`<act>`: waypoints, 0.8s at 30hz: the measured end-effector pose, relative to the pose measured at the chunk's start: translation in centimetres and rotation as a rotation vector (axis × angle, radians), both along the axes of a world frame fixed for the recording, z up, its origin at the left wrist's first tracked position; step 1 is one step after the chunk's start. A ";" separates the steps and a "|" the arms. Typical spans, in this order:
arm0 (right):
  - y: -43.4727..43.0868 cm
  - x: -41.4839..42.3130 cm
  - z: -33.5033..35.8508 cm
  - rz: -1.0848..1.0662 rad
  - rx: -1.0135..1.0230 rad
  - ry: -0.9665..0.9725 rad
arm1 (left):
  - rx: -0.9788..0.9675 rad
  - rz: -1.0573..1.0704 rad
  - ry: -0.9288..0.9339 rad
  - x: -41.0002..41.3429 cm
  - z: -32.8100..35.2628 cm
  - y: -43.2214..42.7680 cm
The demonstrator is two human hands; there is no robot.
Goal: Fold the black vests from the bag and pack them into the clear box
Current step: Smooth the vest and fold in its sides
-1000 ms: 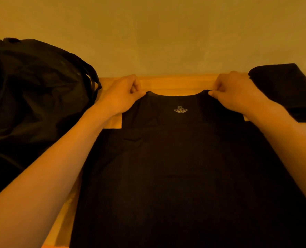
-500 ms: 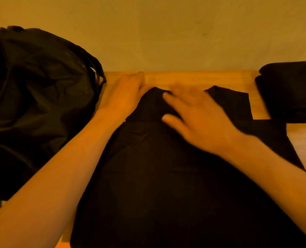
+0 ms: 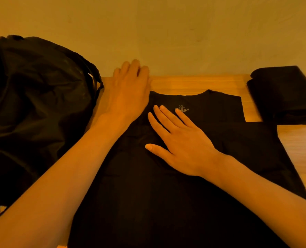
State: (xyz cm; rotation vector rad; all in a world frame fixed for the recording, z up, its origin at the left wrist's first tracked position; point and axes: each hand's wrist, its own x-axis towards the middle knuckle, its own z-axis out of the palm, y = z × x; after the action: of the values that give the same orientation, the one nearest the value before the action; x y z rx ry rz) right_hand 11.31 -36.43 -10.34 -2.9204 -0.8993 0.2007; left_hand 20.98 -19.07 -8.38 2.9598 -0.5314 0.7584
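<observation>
black fabric vest (image 3: 166,203) lies spread flat on the light wooden table (image 3: 193,83), front up, its neckline towards the plain wall (image 3: 184,33) and its pale printed size label (image 3: 181,109) showing just under the collar. the right hand (image 3: 182,140) rests palm down on the chest of the vest, fingers straight and fanned apart, thumb out to the side, fingertips just beside the label, gripping nothing. the left hand (image 3: 129,93) lies flat over the vest's left shoulder corner, fingers straight and close together, pointing at the wall. the black crumpled bag (image 3: 37,108) sits just left of that arm. a folded pile of black cloth (image 3: 283,97) lies at the table's far right, apart from the vest.
</observation>
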 end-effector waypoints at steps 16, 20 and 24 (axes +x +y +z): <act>-8.7 1.1 -0.4 -0.589 -0.071 -0.037 | -0.032 0.054 0.589 -4.0 -2.5 -2.6; -8.8 3.1 0.1 -0.582 -0.030 -0.078 | -0.076 0.133 0.468 -5.1 -1.7 -2.6; -9.0 3.6 -0.8 -0.588 -0.017 -0.039 | -0.020 0.170 0.592 -5.2 -2.7 -2.2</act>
State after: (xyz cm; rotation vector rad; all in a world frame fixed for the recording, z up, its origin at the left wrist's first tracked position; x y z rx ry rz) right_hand 14.95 -45.41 -11.17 -3.0533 -0.0156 0.1075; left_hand 15.74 -21.23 -11.08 3.0141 -0.2268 -0.1255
